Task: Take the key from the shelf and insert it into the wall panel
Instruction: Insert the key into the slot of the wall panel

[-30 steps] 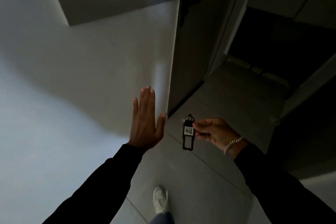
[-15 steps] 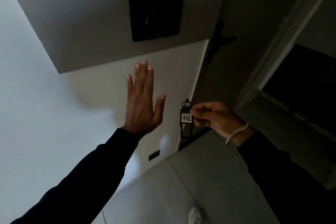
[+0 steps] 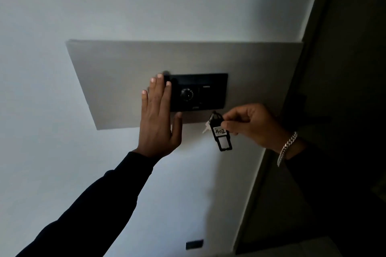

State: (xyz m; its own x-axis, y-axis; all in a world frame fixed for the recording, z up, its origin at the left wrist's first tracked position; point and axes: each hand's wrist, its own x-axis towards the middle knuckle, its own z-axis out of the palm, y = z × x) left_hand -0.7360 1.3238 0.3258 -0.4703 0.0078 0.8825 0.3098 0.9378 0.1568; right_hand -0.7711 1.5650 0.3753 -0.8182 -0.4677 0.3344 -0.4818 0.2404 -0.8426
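I have the key (image 3: 219, 131) pinched by its black tag in my right hand (image 3: 252, 124), just below the wall panel (image 3: 200, 92), so the fetching looks done. My left hand (image 3: 157, 119) lies open and flat at the panel's left edge, holding nothing; inserting the key remains.

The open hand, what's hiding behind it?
Behind the left hand you can see the grey board and the black wall panel with its round dial. The panel's left edge is covered by the fingers.
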